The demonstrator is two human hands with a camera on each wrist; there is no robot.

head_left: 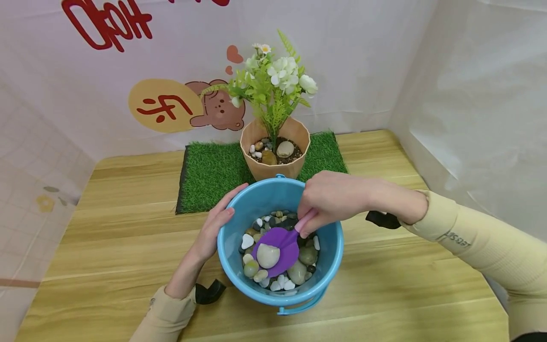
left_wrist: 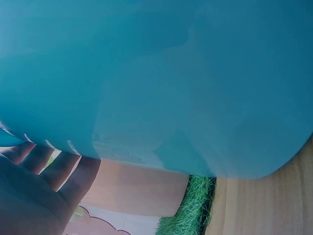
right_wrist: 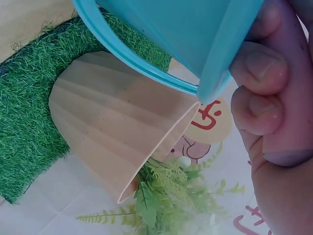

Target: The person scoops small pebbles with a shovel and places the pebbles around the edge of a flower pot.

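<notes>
Purple scoop (head_left: 288, 248), handle (head_left: 305, 220) within curled right fingers (right_wrist: 259, 68); left fingers (left_wrist: 79, 180) straight against blue bucket (head_left: 249, 206)

Your right hand (head_left: 331, 197) grips a purple shovel (head_left: 289, 251) bearing a pale stone (head_left: 268, 256) inside the blue bucket (head_left: 256, 205) of pebbles (head_left: 297, 273), while your left hand (head_left: 215, 225) touches its outer side.

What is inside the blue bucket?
Inside the blue bucket are mixed pebbles and a purple scoop with a pale stone on it. The right hand grips the scoop's handle. The bottom and anything beneath the scoop cannot be seen.
</notes>
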